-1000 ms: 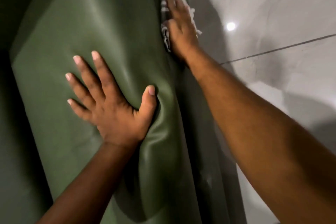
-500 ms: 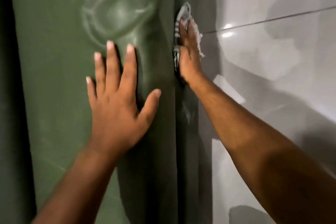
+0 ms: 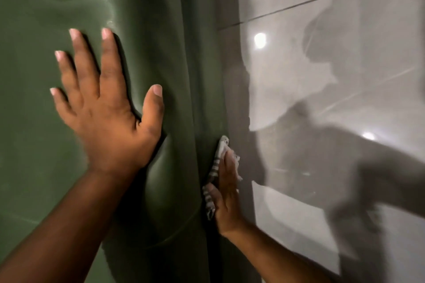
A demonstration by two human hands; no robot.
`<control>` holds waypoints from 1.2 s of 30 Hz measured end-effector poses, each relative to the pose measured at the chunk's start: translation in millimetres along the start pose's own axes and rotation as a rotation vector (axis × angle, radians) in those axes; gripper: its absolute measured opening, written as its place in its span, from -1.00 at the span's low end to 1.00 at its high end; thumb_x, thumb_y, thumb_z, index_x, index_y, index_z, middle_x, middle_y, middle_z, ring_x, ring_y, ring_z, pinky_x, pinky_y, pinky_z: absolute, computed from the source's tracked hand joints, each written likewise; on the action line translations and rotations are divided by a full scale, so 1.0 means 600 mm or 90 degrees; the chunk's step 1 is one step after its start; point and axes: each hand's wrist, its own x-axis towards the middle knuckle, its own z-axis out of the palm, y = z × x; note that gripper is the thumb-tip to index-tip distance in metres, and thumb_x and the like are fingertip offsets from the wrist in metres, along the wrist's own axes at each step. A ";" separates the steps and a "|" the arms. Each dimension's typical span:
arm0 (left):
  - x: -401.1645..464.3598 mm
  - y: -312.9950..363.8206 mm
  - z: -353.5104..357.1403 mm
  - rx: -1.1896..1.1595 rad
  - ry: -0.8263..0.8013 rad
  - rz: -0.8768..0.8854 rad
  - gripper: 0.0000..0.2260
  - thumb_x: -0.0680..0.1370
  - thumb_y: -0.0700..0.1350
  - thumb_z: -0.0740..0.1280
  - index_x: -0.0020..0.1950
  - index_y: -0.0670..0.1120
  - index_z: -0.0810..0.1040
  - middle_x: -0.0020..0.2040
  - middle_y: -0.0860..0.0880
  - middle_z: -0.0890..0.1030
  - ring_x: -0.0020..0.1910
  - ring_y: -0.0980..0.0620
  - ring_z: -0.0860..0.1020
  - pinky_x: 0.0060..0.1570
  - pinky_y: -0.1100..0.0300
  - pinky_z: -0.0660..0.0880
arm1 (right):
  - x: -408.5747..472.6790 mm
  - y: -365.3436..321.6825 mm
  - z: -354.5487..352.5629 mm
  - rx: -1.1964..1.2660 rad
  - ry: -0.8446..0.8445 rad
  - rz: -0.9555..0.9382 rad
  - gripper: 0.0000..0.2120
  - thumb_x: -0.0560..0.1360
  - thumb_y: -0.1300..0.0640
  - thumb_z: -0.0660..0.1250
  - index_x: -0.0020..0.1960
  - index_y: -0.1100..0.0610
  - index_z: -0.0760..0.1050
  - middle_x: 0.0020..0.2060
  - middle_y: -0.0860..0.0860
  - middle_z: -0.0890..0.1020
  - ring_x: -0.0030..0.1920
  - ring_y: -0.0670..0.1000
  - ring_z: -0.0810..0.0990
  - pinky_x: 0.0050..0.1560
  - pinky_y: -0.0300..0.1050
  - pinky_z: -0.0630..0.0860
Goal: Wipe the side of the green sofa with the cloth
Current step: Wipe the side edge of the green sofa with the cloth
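The green sofa [image 3: 147, 7] fills the left half of the head view, its glossy top dented under my palm. My left hand [image 3: 108, 108] lies flat on that top with the fingers spread, holding nothing. The sofa's side [image 3: 207, 76] drops away as a dark green strip right of the edge. My right hand [image 3: 226, 193] presses a striped grey-and-white cloth [image 3: 215, 167] flat against this side, low in the view. Most of the cloth is hidden under the hand.
A shiny grey tiled floor [image 3: 322, 53] lies right of the sofa, with a dark grout line, lamp reflections and my shadow on it. The sofa's side meets the floor along a shaded strip.
My right hand has slid the cloth along the sofa's side towards me, from far up the side to close by. The left hand stays flat on the top; the camera has shifted.
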 end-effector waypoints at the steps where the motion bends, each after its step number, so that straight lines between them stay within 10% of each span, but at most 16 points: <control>1: 0.000 0.000 0.001 -0.001 0.013 0.000 -0.31 0.55 0.25 0.12 0.61 -0.03 0.09 0.62 -0.20 0.09 0.60 -0.28 0.05 0.48 -0.34 0.02 | 0.024 -0.006 0.000 0.015 0.000 -0.016 -0.37 0.57 -0.34 0.01 0.52 -0.27 -0.19 0.62 -0.06 -0.10 0.61 0.07 -0.14 0.57 0.34 -0.11; 4: 0.001 0.000 0.003 0.008 0.033 0.021 -0.32 0.57 0.24 0.11 0.60 -0.10 0.14 0.60 -0.27 0.13 0.58 -0.32 0.10 0.47 -0.37 0.05 | 0.155 -0.032 -0.017 -0.006 -0.008 -0.049 -0.41 0.56 -0.19 0.07 0.48 -0.35 -0.16 0.59 0.09 -0.05 0.61 0.16 -0.11 0.55 0.38 -0.06; 10: -0.002 0.004 0.007 0.028 0.040 0.017 -0.31 0.58 0.25 0.09 0.60 -0.12 0.13 0.60 -0.27 0.13 0.58 -0.31 0.11 0.48 -0.34 0.02 | 0.351 -0.096 -0.024 -0.025 0.008 -0.019 -0.33 0.54 -0.08 0.06 0.56 0.15 -0.01 0.60 0.20 0.02 0.61 0.19 -0.06 0.58 0.30 -0.12; 20: 0.000 0.000 0.000 0.014 0.024 0.011 -0.30 0.56 0.24 0.11 0.61 -0.08 0.10 0.62 -0.23 0.08 0.59 -0.30 0.04 0.50 -0.32 -0.03 | -0.070 0.017 -0.026 -0.183 -0.164 -0.114 -0.45 0.65 -0.18 -0.14 0.56 -0.12 -0.26 0.58 -0.05 -0.35 0.58 0.17 -0.31 0.48 0.50 -0.05; 27: 0.001 0.005 0.006 0.039 0.029 0.017 -0.30 0.58 0.25 0.09 0.60 -0.12 0.10 0.61 -0.27 0.11 0.59 -0.30 0.07 0.50 -0.31 0.01 | 0.222 -0.060 -0.029 -0.223 -0.117 -0.364 -0.44 0.62 -0.17 -0.05 0.56 0.01 0.03 0.56 0.23 -0.01 0.56 0.39 -0.15 0.46 0.53 -0.08; 36: 0.002 0.000 0.008 0.020 0.010 0.013 -0.30 0.59 0.26 0.09 0.60 -0.12 0.10 0.60 -0.27 0.11 0.59 -0.29 0.09 0.48 -0.35 0.06 | 0.362 -0.143 -0.026 -0.203 -0.050 -0.285 -0.41 0.58 -0.08 0.06 0.53 0.17 0.17 0.56 0.33 0.05 0.58 0.33 -0.08 0.53 0.42 -0.08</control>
